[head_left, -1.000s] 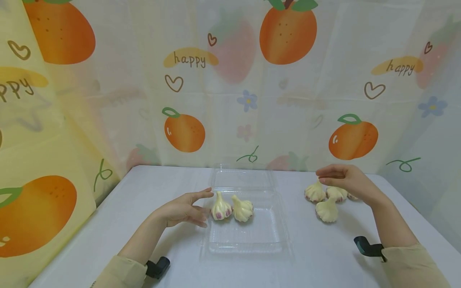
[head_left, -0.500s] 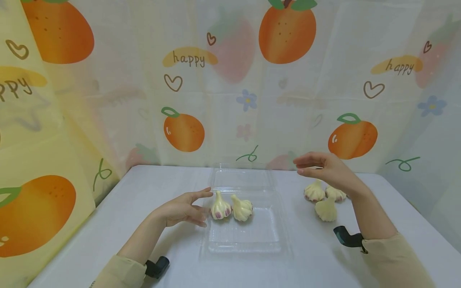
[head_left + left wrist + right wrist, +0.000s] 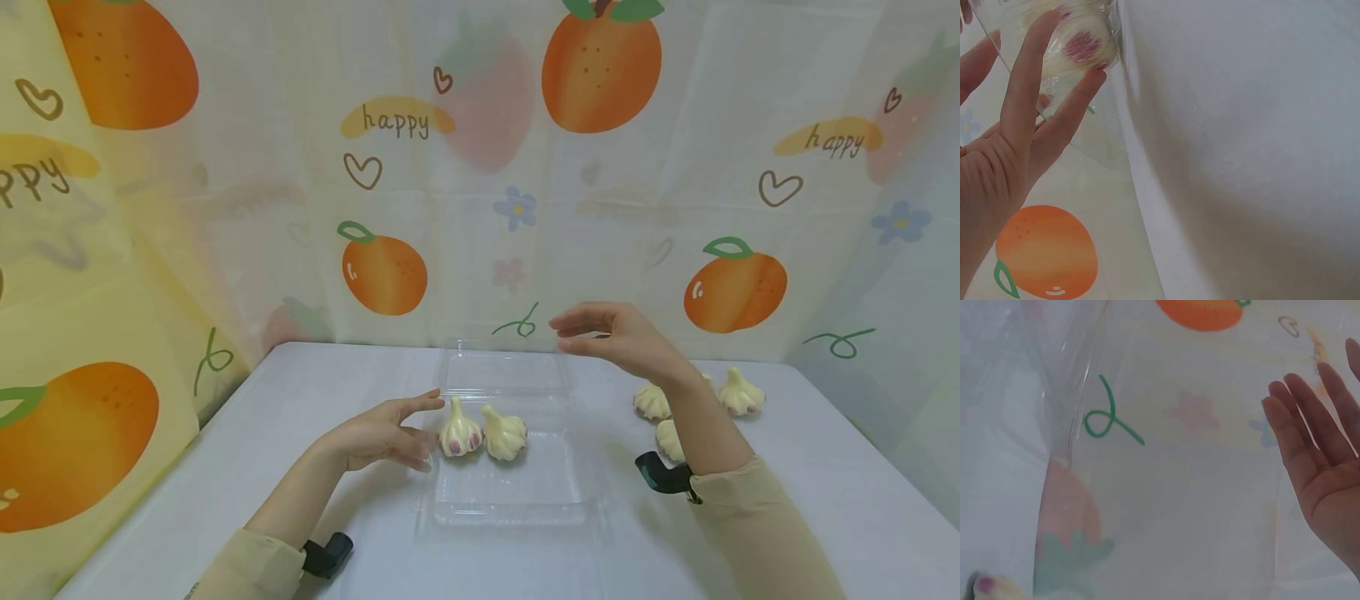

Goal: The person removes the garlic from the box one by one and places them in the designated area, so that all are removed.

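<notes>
A clear plastic clamshell box [image 3: 517, 492] lies opened out on the table, its lid [image 3: 506, 371] toward the back wall. Two garlic bulbs sit side by side in its left half: one with purple patches [image 3: 460, 429], and a paler bulb [image 3: 505, 433]. My left hand [image 3: 382, 435] touches the box's left side with spread, nearly straight fingers, as the left wrist view shows with the purple-patched bulb [image 3: 1082, 47] behind the clear wall. My right hand [image 3: 615, 337], with nothing in it, hovers above and right of the lid; in the right wrist view its fingers [image 3: 1319, 419] are extended.
Several more garlic bulbs lie on the right of the white table [image 3: 360, 517]; one garlic bulb [image 3: 742, 392] is in full view, others partly behind my right forearm. A printed curtain [image 3: 465, 250] hangs along the back edge. Dark wrist cameras [image 3: 327, 556] sit on both cuffs.
My right hand has moved left and slightly up, from over the loose garlic bulbs toward the box lid, carrying nothing. The left hand and the two bulbs in the box have stayed put.
</notes>
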Action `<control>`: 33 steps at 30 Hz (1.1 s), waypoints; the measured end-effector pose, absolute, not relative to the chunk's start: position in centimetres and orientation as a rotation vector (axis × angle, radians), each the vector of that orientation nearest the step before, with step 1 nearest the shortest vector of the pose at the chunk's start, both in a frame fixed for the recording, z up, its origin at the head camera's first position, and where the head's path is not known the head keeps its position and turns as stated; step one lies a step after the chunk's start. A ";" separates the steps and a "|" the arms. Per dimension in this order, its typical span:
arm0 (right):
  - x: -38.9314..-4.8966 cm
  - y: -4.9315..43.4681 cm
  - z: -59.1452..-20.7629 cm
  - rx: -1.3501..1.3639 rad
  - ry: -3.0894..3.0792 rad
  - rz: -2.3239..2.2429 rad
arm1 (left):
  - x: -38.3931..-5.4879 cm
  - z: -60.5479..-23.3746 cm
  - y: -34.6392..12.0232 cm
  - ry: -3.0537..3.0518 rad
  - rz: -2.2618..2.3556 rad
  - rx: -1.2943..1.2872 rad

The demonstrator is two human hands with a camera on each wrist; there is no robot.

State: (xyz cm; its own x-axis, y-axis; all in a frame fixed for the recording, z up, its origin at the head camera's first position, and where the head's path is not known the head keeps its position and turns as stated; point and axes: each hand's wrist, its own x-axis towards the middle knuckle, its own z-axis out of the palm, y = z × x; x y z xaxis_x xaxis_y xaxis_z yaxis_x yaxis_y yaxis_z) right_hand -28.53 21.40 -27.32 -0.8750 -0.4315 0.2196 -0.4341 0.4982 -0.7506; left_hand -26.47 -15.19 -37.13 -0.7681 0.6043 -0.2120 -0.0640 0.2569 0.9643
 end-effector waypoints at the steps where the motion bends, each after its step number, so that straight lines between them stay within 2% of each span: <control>1: -28.7 21.0 -27.4 0.795 -2.712 1.378 | -26.4 -37.1 -15.2 1.974 1.552 0.490; 15: -30.2 16.2 -29.0 0.929 -2.660 1.518 | -26.4 -37.0 -15.1 1.968 1.560 0.477; 33: -32.0 13.7 -32.1 1.104 -2.956 1.495 | -26.6 -37.3 -15.0 1.976 1.562 0.438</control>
